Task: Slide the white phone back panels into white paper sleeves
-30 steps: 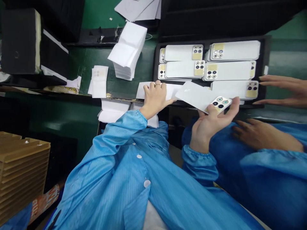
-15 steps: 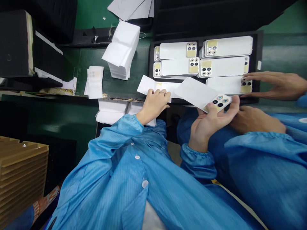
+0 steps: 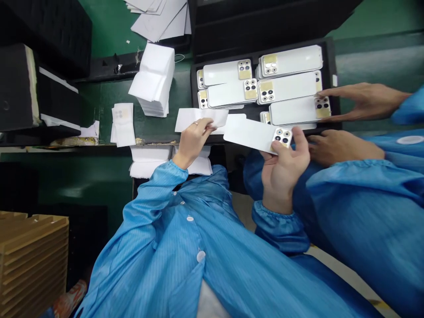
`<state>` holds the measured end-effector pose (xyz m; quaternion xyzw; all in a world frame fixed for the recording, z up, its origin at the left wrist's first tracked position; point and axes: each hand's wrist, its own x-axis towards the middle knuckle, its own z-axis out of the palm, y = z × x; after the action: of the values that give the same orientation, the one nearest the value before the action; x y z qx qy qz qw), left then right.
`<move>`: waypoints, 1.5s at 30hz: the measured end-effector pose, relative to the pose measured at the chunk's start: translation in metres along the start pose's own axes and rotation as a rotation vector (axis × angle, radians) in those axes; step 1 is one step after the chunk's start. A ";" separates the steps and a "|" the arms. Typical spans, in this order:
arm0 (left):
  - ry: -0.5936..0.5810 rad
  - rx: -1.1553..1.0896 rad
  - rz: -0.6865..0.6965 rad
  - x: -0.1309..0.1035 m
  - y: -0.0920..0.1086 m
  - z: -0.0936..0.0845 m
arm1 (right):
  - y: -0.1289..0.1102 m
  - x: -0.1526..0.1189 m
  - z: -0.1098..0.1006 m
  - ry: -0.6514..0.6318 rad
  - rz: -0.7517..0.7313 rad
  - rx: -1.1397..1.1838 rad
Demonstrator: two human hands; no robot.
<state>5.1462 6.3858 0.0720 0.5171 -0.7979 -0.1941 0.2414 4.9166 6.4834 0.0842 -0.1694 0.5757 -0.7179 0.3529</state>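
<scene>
My left hand point(image 3: 196, 140) is closed at the right end of a folded white paper sheet point(image 3: 194, 118), pinching it between thumb and fingers at the table edge. A flat white piece with a rounded corner point(image 3: 236, 119) pokes out from behind, partly hidden. My right hand point(image 3: 285, 170) grips a white phone back cover point(image 3: 250, 134) by its camera end, thumb beside the lenses. The cover is held nearly level, its plain end pointing left toward my left hand. Just past it, a black tray point(image 3: 332, 88) carries several stacks of similar phone back covers point(image 3: 294, 86).
At right, a co-worker's hand point(image 3: 367, 101) touches a cover in the tray, and their other hand point(image 3: 347, 148) is close beside mine. A tall stack of folded paper point(image 3: 154, 79) and a small pile of wrapped pieces point(image 3: 123, 126) stand left. Wooden slats point(image 3: 35, 256) are lower left.
My left hand has gone from resting on the paper to pinching it, and the paper now covers a yellowish patch. My right hand has turned the phone back cover more level.
</scene>
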 end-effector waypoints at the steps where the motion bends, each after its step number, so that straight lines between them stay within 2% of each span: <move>1: -0.013 0.003 0.001 -0.002 0.000 0.003 | 0.000 0.001 0.002 -0.002 -0.002 -0.018; 10: -0.028 -0.014 0.030 -0.018 -0.007 0.014 | 0.004 0.028 0.002 -0.012 0.095 -0.188; 19: -0.036 -0.022 -0.011 -0.020 -0.002 0.010 | -0.005 0.027 -0.007 -0.004 0.156 -0.135; 28: -0.099 -0.050 0.106 -0.028 -0.008 0.015 | 0.016 0.051 0.005 0.006 0.142 -0.205; 33: -0.160 -0.121 0.129 -0.020 -0.006 0.008 | 0.034 0.063 0.013 0.039 0.110 -0.264; 35: -0.197 -0.120 0.130 -0.015 -0.006 0.004 | 0.039 0.062 0.017 0.004 0.114 -0.278; 38: -0.219 -0.033 0.171 -0.007 -0.008 -0.005 | 0.041 0.053 0.023 -0.097 0.080 -0.245; 41: -0.216 0.109 0.226 0.006 -0.012 -0.011 | 0.041 0.042 0.027 -0.120 0.018 -0.233; 45: -0.288 0.161 0.246 0.017 -0.015 -0.015 | 0.044 0.031 0.033 -0.163 0.022 -0.224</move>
<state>5.1603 6.3632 0.0792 0.4004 -0.8942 -0.1706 0.1043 4.9309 6.4344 0.0467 -0.2590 0.6234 -0.6291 0.3854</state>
